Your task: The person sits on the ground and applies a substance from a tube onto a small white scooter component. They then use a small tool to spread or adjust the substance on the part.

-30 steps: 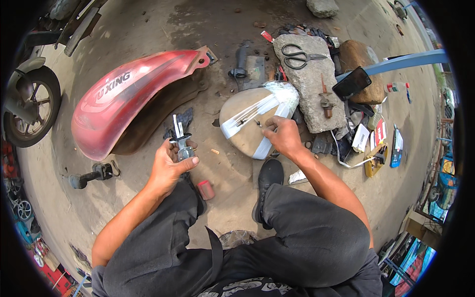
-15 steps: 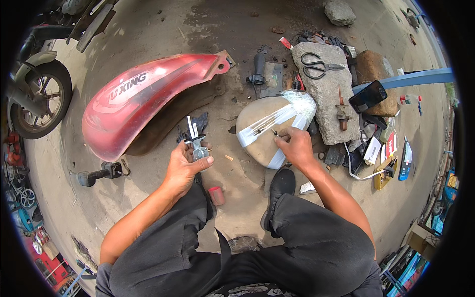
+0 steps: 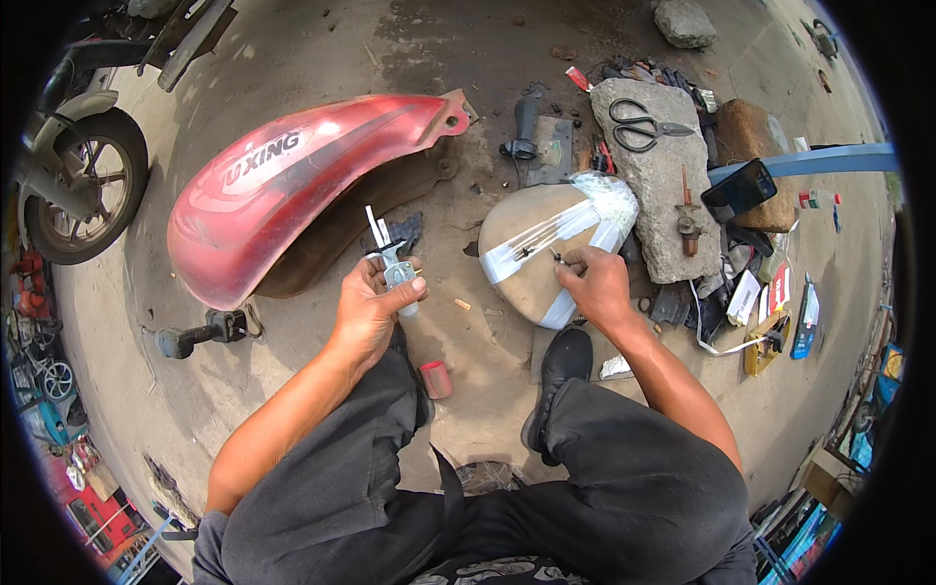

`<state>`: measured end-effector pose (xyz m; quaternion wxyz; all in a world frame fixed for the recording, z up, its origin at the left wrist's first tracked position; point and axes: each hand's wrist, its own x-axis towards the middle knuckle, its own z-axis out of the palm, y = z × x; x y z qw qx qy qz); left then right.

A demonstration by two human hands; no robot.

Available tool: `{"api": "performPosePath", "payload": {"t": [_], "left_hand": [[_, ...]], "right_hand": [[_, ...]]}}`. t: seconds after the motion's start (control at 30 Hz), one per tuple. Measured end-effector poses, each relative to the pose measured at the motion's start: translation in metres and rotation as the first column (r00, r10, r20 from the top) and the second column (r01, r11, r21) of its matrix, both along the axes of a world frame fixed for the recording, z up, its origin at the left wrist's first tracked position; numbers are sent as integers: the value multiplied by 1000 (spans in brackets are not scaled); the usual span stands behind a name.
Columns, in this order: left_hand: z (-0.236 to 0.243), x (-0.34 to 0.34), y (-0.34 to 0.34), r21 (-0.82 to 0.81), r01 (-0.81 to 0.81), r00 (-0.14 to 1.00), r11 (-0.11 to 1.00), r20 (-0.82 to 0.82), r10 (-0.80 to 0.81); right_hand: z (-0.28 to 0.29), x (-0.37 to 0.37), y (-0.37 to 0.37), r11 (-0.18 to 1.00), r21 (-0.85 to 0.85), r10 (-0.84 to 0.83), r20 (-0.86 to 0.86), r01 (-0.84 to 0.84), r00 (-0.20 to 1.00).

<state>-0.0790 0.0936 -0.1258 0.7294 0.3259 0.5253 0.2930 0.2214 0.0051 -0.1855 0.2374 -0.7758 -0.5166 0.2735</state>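
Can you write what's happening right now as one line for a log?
left hand: holds small metal part | right hand: pinches small piece on taped stone | red tank: on ground

Glossy red tank; rough stone slab; small part in left hand, probably metal.

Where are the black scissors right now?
In the head view, the black scissors lie on the flat grey stone slab, upper right, beyond the right hand.

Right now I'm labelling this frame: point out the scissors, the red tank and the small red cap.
scissors (image 3: 639, 125), head view, at the pivot.
red tank (image 3: 283, 185), head view, upper side panel.
small red cap (image 3: 436, 379), head view, its side.
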Motion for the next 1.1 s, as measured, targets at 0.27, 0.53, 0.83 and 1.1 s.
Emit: {"api": "performPosePath", "payload": {"t": [0.27,0.53,0.83,1.1], "left_hand": [[1,3,1,-21,-10,1000,1000,-3,10],[-1,4,4,-16,-44,998,999,37,44],[-7,6,11,-40,-67,993,997,92,70],[-21,2,21,-30,-98,984,995,145,101]], "right_hand": [[-2,2,0,999,-29,25,54,-23,998],[-1,1,0,1000,-20,10,52,-9,999],[-7,4,-1,999,-14,-41,-32,41,999],[4,4,5,989,-24,-147,-215,145,965]]}}
